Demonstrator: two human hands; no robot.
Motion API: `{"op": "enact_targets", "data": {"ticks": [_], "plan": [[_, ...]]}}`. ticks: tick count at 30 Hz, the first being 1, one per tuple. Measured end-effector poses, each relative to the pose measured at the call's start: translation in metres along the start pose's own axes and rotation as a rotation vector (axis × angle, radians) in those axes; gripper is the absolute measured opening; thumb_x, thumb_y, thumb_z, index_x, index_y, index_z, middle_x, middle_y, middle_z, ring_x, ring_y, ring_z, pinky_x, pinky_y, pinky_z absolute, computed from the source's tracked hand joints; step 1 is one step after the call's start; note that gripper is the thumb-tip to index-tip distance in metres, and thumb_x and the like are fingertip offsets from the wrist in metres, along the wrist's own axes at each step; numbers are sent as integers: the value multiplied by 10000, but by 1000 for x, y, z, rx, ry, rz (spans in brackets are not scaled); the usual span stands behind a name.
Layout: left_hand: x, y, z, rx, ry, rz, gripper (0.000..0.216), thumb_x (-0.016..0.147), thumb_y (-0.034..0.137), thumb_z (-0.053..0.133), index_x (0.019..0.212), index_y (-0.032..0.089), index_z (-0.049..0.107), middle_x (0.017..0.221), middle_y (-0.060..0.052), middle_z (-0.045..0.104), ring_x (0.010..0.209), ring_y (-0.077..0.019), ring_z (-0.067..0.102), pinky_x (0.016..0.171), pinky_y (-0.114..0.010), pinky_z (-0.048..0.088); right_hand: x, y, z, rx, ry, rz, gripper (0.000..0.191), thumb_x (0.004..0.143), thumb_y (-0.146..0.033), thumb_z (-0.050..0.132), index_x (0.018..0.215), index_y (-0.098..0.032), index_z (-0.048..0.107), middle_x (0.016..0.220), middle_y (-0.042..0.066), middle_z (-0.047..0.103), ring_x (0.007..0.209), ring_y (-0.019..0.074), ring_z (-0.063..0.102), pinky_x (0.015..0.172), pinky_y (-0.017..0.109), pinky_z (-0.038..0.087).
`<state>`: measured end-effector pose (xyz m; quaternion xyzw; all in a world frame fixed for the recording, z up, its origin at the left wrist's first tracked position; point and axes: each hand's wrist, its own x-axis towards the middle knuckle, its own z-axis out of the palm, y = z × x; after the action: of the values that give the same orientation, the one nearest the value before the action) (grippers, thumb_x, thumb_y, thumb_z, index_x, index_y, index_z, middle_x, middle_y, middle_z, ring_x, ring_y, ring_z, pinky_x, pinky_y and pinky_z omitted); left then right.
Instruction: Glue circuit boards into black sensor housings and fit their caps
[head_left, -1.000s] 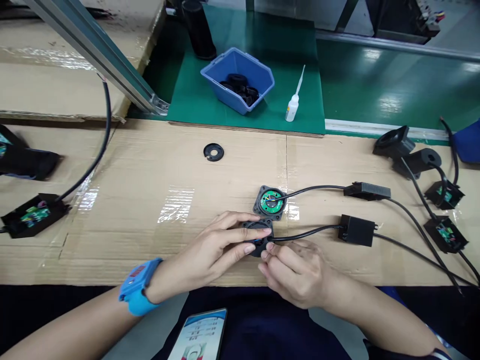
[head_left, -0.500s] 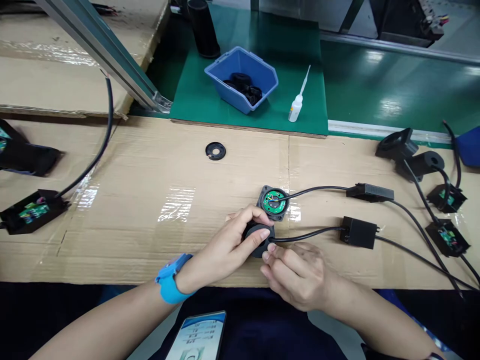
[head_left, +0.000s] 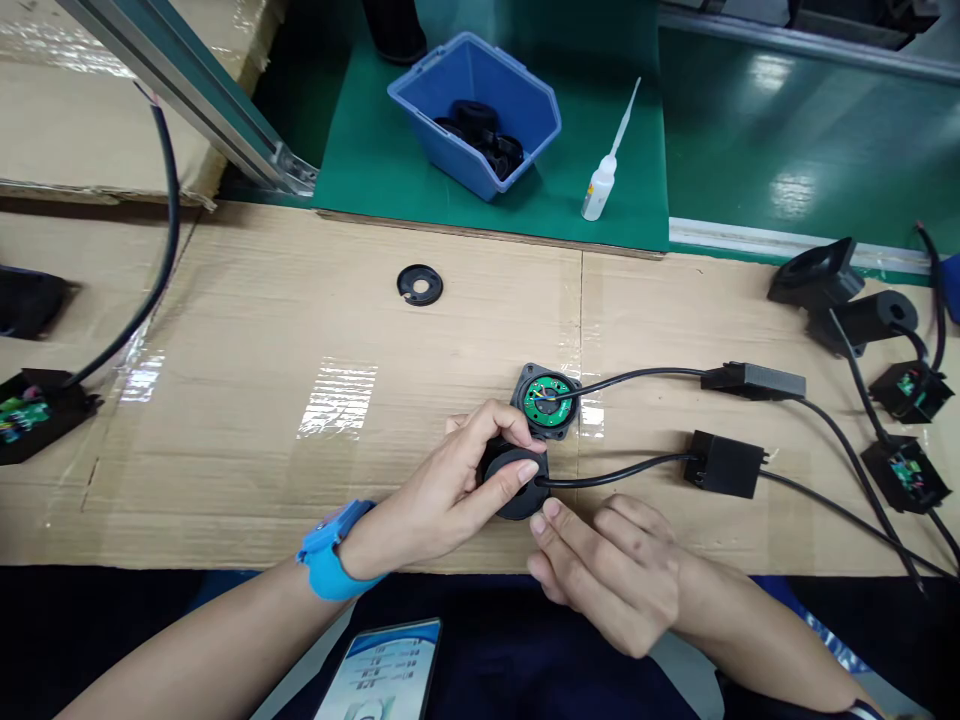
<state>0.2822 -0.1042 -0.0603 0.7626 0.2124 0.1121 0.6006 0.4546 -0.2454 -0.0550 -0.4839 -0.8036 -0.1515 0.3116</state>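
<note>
Black disc (head_left: 530, 499) is gripped by the left hand (head_left: 450, 487); whether the right hand (head_left: 619, 575) pinches it is unclear.

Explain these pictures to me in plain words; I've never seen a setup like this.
There is no machine here: these are a person's bare hands, seen from one camera worn on the head, looking forward and down. The left hand holds a round black part with a cable at its right edge. The right hand has its fingertips by that part's lower right edge; whether they touch is hard to tell.

On the tan cardboard surface lie a square black housing with a round green circuit board and a flat black ring. Beyond, on a green mat, stand a blue plastic bin of black parts and a white bottle with a thin nozzle.
</note>
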Motion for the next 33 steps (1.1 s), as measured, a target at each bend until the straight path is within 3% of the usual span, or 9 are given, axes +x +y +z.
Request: {"op": "enact_targets", "data": {"ticks": [3, 9, 18, 22, 26, 33], "plan": [[0, 0, 0, 13, 11, 23, 156, 1042, 278, 506, 1181, 210, 500, 1117, -53, 575, 1065, -165, 559, 956, -349, 405, 2, 2, -2, 34, -15, -4, 159, 890, -265, 704, 940, -133, 775, 1009, 74, 752, 652, 110, 600, 507, 271, 440], [4, 2, 0, 20, 7, 17, 137, 1025, 263, 524, 1144, 197, 507, 1100, -52, 583, 1042, -168, 559, 940, -353, 394, 9, -6, 13, 117, 38, 190, 111, 868, -172, 648, 811, -116, 725, 806, 50, 734, 598, 113, 625, 512, 274, 475], [11, 6, 12, 11, 76, 14, 127, 1005, 292, 551, 1030, 179, 498, 978, -35, 567, 919, -165, 543, 866, -352, 408, 8, -4, 15, 195, 35, 195, 50, 866, -125, 640, 828, -103, 664, 784, 50, 711, 589, 122, 645, 534, 265, 514], [2, 2, 3, -53, 40, 0, 220, 1022, 343, 556, 1165, 185, 498, 1094, -66, 597, 1055, -176, 587, 952, -357, 454, 7, -5, 16, 177, 35, 185, 26, 866, -123, 645, 845, -108, 654, 789, 47, 710, 586, 117, 647, 524, 259, 517], [-11, -1, -10, -63, -41, -20, 255, 1077, 254, 423, 1329, 220, 443, 1286, -79, 570, 1261, -159, 545, 1076, -341, 439, 9, -6, 16, 183, 48, 197, 38, 865, -119, 634, 841, -110, 662, 799, 45, 713, 606, 109, 651, 537, 245, 520], [-11, -9, -14, 532, 88, 421, 453, 944, 19, 479, 1257, 305, 639, 1381, -39, 545, 1255, -237, 490, 1016, -418, 370, 7, -7, 18, 183, 59, 201, 50, 851, -130, 653, 819, -98, 674, 807, 46, 703, 616, 110, 638, 532, 257, 503]]}}
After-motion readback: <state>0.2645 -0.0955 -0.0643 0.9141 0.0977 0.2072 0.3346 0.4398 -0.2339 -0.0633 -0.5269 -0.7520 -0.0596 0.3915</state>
